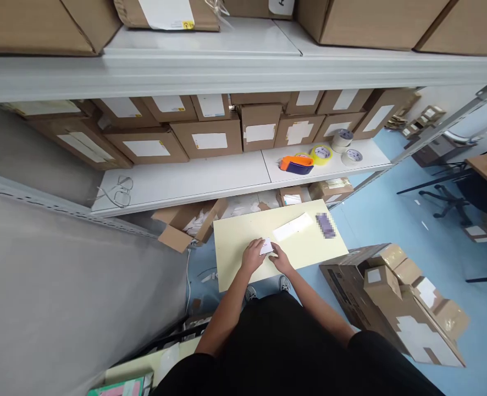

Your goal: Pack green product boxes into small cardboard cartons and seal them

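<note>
A small white box (266, 246) with dark print on its top is held just over the pale yellow table (235, 236). My left hand (252, 256) grips its left side, with the fingers wrapped round it. At its right edge, my right hand (282, 260) has curled fingers and a thumb against the box. Beyond my hands, a long white strip (293, 226) lies flat on the table. To the right of that strip is a dark purple, pixelated object (325, 225).
Above the table's far side runs a shelf (186, 179) with cardboard boxes (210, 141), glasses (120, 191), an orange-and-blue tape dispenser (296, 164) and tape rolls (321, 154). An open carton (189, 223) stands left of the table. Stacked cartons (392, 297) sit on the floor at right.
</note>
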`<state>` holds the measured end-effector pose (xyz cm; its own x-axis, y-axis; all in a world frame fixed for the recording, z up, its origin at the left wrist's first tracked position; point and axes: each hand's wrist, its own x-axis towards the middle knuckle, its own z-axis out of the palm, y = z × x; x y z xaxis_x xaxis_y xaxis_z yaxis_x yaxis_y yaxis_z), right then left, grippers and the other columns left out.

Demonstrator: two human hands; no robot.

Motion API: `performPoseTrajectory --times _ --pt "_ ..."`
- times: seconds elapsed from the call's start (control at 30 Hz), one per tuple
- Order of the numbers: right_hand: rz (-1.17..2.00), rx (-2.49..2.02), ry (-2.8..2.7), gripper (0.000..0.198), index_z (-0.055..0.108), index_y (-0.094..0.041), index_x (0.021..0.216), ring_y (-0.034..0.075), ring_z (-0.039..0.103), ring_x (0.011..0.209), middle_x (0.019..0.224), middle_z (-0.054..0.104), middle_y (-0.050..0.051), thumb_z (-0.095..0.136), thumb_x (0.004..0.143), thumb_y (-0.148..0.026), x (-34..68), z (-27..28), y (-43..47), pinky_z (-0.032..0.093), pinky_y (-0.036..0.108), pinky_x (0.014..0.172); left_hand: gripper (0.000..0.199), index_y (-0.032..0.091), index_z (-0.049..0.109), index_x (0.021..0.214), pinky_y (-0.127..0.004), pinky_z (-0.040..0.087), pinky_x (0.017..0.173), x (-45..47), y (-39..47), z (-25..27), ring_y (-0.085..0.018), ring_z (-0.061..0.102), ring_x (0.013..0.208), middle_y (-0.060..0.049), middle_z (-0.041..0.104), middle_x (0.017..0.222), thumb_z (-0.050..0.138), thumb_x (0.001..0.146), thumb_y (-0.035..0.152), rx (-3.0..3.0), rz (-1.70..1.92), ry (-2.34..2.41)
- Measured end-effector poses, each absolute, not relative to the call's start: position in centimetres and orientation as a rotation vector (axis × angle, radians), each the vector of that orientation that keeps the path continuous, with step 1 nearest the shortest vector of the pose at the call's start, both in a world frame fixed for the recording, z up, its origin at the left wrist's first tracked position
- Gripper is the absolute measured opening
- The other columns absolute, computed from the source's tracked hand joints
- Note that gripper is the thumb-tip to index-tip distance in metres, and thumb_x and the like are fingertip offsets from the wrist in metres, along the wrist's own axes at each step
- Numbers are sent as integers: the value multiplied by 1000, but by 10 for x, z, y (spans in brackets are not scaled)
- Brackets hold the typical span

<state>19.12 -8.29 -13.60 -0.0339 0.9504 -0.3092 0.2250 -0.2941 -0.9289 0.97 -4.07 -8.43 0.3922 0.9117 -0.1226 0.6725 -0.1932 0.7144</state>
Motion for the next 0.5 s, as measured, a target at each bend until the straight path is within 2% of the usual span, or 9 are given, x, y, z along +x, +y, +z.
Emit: performPoseTrajectory --times 0.13,0.23,0.33,0.37,0.43,0.5 --pt "1401 -1621 -1277 72 48 -27 151 27 60 134 151 58 9 60 81 -19 190 -130 -94 56 42 100 55 25 61 143 -42 38 120 4 -36 -82 -30 47 145 -7 56 155 70 89 23 1963 375 1326" --pt "1408 -1647 -1300 72 49 -27 151 27 59 135 150 59 8 61 81 -19 188 -129 -99 55 42 100 47 27 64 142 -39 45 112 2 -26 -81 -28 62 128 -7 69 139 62 95 32 1857 363 1397" --pt "1383 -1682 -1297 73 50 -26 152 30 59 134 149 60 8 63 80 -18 185 -129 -101 55 44 101 58 24 49 155 -37 49 103 4 -15 -82 -26 70 112 -7 77 118 55 99 36 1642 441 1525" --pt "1375 -1704 -1285 75 49 -25 152 31 60 133 150 60 9 63 80 -18 183 -129 -102 55 45 101 66 22 39 160 -37 49 102 6 -13 -83 -26 69 114 -8 76 120 56 98 37 1571 484 1580" --pt "1371 -1747 -1268 76 48 -24 154 32 60 133 152 57 11 63 79 -19 181 -128 -103 55 46 101 82 17 26 165 -38 48 105 8 -10 -84 -29 62 126 -14 66 139 62 94 38 1463 568 1724" --pt "1362 -1774 -1275 76 48 -25 154 32 61 133 153 56 11 63 80 -20 179 -126 -102 55 46 102 82 17 31 163 -42 45 109 9 -10 -83 -33 52 138 -18 47 159 65 92 39 1440 636 1862"
